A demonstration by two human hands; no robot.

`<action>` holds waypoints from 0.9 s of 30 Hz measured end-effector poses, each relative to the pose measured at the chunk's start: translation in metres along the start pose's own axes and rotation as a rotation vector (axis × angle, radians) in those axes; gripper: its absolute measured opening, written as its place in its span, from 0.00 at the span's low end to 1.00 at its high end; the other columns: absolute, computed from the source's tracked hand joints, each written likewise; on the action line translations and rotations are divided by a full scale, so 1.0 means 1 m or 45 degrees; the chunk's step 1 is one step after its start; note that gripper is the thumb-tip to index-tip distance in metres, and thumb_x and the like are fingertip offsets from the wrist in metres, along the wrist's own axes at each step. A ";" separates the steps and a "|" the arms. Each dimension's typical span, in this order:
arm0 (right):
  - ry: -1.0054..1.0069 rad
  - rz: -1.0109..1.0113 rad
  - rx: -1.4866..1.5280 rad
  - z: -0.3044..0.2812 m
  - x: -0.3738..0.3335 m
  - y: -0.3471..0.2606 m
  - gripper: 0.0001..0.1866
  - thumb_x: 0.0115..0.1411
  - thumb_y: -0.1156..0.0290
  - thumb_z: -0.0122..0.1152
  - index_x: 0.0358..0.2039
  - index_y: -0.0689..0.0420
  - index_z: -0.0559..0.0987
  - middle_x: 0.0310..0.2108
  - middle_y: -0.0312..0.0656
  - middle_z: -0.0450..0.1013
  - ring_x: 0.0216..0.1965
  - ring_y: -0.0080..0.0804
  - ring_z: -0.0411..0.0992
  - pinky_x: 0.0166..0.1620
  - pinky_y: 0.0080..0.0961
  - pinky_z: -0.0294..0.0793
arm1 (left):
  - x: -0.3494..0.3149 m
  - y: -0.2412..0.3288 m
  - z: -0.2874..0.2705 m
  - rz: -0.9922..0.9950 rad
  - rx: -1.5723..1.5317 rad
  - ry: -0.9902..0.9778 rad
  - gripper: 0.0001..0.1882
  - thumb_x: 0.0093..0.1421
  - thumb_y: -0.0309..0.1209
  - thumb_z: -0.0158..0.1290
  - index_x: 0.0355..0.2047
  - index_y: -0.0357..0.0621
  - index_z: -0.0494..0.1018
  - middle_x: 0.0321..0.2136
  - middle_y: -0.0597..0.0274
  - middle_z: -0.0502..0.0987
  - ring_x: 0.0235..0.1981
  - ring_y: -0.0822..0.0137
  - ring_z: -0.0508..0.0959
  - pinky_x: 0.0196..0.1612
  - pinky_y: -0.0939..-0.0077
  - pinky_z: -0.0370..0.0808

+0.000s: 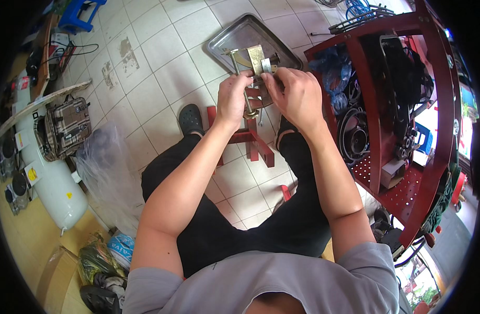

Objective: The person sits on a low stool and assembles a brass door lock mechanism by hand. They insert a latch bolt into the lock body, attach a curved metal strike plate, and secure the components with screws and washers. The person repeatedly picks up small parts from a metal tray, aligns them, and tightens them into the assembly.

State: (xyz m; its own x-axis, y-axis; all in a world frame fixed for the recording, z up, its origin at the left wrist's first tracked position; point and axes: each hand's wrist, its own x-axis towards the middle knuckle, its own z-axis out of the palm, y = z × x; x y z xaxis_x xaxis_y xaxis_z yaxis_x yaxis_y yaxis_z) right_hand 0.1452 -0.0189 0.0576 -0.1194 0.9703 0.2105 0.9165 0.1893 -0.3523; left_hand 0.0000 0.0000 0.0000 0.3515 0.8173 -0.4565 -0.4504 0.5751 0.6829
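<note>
Above the red metal stand [264, 149], which stands on the tiled floor [167, 78] between the person's feet, two bare hands come close together over a cluster of metal parts. The left hand [232, 100] has its fingers bent in and narrow beside a long metal rod [234, 62] that slants down toward the stand; whether it grips the rod cannot be told, since the fingers cover the contact. The right hand [297, 97] has thumb and forefinger drawn nearly together at the lower end of a small silvery plate [266, 65]; whether they pinch it cannot be made out. Just beside that plate, likewise over the stand, rises a worn yellowish metal bracket [255, 58]. Beyond the stand, a grey metal tray [217, 43] lies on the floor, partly hidden by the parts. Near the stand on its left is a dark clog [190, 119] on the person's foot; well apart on that same side are a clear plastic bag [108, 170], a plaid bag [68, 127] and a white tank [59, 196]. To the right of the stand, a dark red rack [373, 112] holds black parts.
</note>
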 end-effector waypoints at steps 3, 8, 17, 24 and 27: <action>0.048 -0.035 0.085 -0.001 -0.001 -0.001 0.09 0.51 0.66 0.61 0.26 0.57 0.72 0.20 0.40 0.72 0.25 0.39 0.72 0.30 0.33 0.66 | -0.001 -0.001 0.001 0.000 0.002 -0.008 0.16 0.56 0.32 0.44 0.39 0.32 0.72 0.32 0.58 0.73 0.28 0.66 0.77 0.29 0.72 0.78; -0.079 0.099 -0.006 -0.001 -0.005 -0.001 0.08 0.50 0.68 0.60 0.25 0.57 0.71 0.20 0.41 0.71 0.26 0.40 0.72 0.30 0.33 0.65 | -0.001 -0.005 -0.003 -0.046 0.113 -0.019 0.21 0.57 0.34 0.36 0.46 0.33 0.66 0.38 0.53 0.74 0.33 0.61 0.79 0.35 0.62 0.79; 0.056 0.036 0.101 0.003 -0.002 0.003 0.07 0.50 0.68 0.60 0.26 0.57 0.74 0.19 0.42 0.71 0.24 0.41 0.71 0.31 0.34 0.66 | 0.001 -0.001 0.000 -0.161 -0.211 0.013 0.15 0.60 0.35 0.45 0.41 0.37 0.69 0.32 0.58 0.74 0.27 0.66 0.79 0.28 0.69 0.79; 0.114 0.147 0.348 0.003 -0.001 0.009 0.08 0.50 0.71 0.57 0.31 0.58 0.76 0.24 0.45 0.73 0.27 0.42 0.72 0.33 0.34 0.69 | 0.001 -0.002 -0.002 -0.115 -0.111 -0.014 0.16 0.62 0.35 0.43 0.46 0.39 0.65 0.39 0.59 0.73 0.34 0.63 0.78 0.32 0.68 0.76; 0.106 0.188 0.417 0.004 0.000 0.009 0.10 0.50 0.71 0.57 0.33 0.59 0.77 0.25 0.47 0.73 0.28 0.44 0.73 0.35 0.36 0.71 | -0.001 0.001 0.001 -0.107 -0.081 -0.008 0.16 0.62 0.36 0.43 0.45 0.39 0.66 0.39 0.59 0.73 0.34 0.64 0.78 0.31 0.70 0.76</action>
State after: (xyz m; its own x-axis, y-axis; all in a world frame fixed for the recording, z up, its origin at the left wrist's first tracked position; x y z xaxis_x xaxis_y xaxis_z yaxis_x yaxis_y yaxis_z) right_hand 0.1521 -0.0170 0.0510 0.0490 0.9777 0.2044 0.7493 0.0993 -0.6547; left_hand 0.0000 -0.0002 0.0010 0.3954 0.7659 -0.5070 -0.4703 0.6429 0.6046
